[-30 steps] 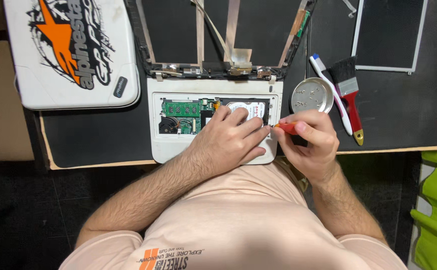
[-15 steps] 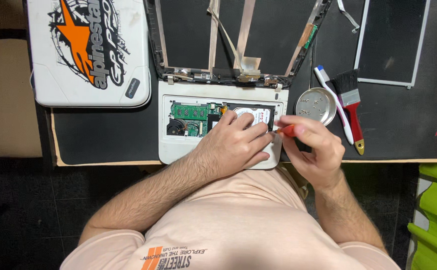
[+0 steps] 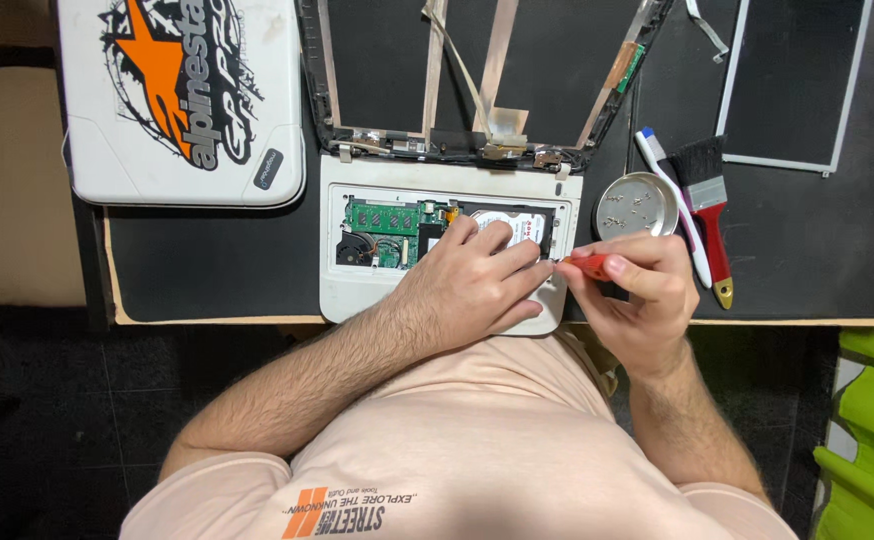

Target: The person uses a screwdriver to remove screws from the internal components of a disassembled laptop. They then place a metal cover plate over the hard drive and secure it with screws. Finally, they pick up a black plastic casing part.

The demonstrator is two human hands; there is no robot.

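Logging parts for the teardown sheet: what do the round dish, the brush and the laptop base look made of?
Round dish: likely bare metal, with a silvery brushed sheen. Brush: black bristles, shiny metal band, glossy red handle, either painted wood or plastic. Laptop base: probably moulded plastic, matte white with smooth rounded corners.

My hands (image 3: 557, 285) cover the opened laptop's (image 3: 357, 290) right half; its screwdriver (image 3: 589, 265) tip and the tin's (image 3: 637, 205) screws are unreadable to me.

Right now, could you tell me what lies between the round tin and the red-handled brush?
In the head view, a white toothbrush with a blue tip lies slanted between the round tin and the red-handled brush, close beside the brush.
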